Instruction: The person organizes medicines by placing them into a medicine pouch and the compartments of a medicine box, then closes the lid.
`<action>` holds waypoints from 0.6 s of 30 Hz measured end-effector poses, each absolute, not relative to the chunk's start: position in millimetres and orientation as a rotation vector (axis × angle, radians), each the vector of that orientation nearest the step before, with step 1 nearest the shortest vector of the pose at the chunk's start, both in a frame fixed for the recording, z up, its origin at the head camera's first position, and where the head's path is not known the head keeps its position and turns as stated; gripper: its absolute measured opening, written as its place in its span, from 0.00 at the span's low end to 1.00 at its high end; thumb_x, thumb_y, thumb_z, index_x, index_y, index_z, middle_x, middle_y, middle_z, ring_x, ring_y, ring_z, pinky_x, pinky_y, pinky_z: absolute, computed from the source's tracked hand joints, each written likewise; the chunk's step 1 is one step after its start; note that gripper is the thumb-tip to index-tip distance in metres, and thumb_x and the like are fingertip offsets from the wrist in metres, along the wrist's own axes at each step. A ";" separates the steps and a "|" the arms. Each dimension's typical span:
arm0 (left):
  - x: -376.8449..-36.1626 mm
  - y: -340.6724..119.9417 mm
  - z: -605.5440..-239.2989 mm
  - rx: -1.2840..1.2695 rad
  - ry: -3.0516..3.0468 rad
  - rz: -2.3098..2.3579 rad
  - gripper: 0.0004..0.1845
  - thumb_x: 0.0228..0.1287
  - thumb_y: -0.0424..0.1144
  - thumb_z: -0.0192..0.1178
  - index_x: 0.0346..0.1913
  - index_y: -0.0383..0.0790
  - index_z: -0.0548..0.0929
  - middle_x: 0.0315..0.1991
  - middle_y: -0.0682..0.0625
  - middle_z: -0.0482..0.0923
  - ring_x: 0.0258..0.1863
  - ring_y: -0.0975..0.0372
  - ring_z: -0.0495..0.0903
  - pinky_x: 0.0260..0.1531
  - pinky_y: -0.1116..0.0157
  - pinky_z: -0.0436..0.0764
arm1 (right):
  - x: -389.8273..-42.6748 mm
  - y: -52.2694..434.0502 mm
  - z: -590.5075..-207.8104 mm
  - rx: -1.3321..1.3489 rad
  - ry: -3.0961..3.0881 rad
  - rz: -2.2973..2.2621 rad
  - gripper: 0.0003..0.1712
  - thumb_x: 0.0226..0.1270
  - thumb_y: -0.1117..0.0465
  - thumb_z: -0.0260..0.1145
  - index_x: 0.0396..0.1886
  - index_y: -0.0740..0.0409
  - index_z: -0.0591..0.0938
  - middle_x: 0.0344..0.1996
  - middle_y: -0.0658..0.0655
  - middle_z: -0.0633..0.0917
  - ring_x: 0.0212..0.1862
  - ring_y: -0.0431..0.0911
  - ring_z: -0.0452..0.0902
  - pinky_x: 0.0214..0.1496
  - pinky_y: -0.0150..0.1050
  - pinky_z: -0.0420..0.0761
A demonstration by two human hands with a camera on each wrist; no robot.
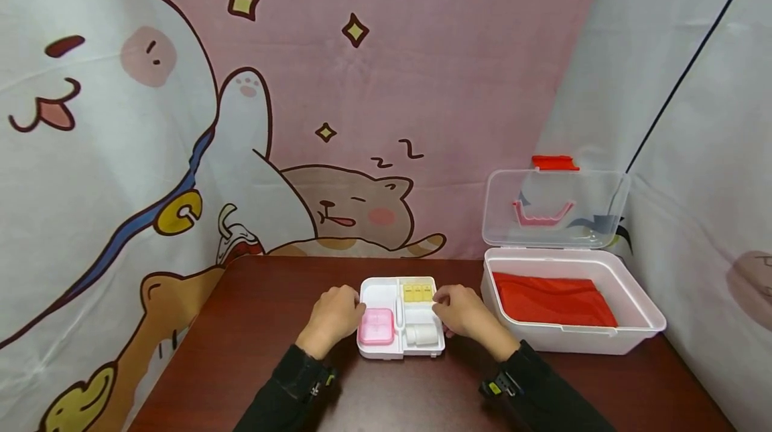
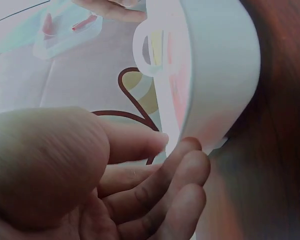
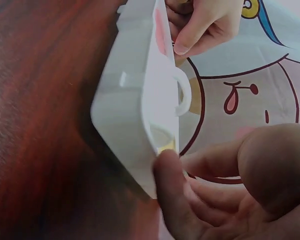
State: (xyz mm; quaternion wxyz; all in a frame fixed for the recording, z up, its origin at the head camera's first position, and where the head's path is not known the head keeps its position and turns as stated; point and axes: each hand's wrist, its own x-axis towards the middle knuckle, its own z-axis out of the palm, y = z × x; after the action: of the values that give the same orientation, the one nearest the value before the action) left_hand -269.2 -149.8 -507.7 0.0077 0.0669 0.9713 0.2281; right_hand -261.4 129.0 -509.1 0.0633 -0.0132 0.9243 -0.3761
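Note:
A white compartment box (image 1: pixel 378 293) sits on the table with a hand at each side. My left hand (image 1: pixel 334 315) pinches its left wall, the thumb at the rim and the fingers (image 2: pixel 190 165) against the outside. On the opposite side my right hand (image 1: pixel 463 311) pinches the right rim between thumb and forefinger (image 3: pixel 168 170). Inside the box, a pink case (image 1: pixel 376 327) fills the front left and a yellow divided case (image 1: pixel 417 293) the back right. A white roll (image 1: pixel 421 335) lies front right. The box's white handle (image 3: pixel 184 92) stands up in its middle.
To the right stands a larger white storage bin (image 1: pixel 579 341) with a folded red cloth (image 1: pixel 551 301) inside. Its clear lid (image 1: pixel 537 184) is tipped up and back. A printed curtain (image 1: pixel 458 84) hangs behind the brown table (image 1: pixel 265 305).

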 end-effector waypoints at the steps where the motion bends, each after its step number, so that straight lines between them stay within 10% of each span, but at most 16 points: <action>1: -269.1 -149.8 -508.2 0.206 3.036 0.722 0.10 0.75 0.41 0.69 0.41 0.37 0.92 0.31 0.48 0.84 0.29 0.56 0.78 0.32 0.56 0.78 | -261.3 129.0 -510.5 -0.028 2.791 -1.160 0.13 0.75 0.65 0.67 0.53 0.66 0.87 0.26 0.57 0.83 0.20 0.49 0.84 0.24 0.39 0.86; 18: -267.7 -146.8 -510.3 0.198 3.031 0.708 0.11 0.73 0.36 0.66 0.29 0.41 0.84 0.24 0.50 0.75 0.25 0.56 0.74 0.26 0.59 0.71 | -258.7 126.0 -523.2 0.020 2.711 -1.235 0.18 0.72 0.67 0.66 0.58 0.68 0.85 0.28 0.58 0.81 0.18 0.47 0.83 0.24 0.45 0.89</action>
State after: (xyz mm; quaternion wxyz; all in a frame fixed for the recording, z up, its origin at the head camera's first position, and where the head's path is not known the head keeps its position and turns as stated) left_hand -267.7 -146.8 -510.3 0.0116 0.0634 0.9718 0.2270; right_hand -258.7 126.0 -523.2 0.0814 0.0068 0.9070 -0.4131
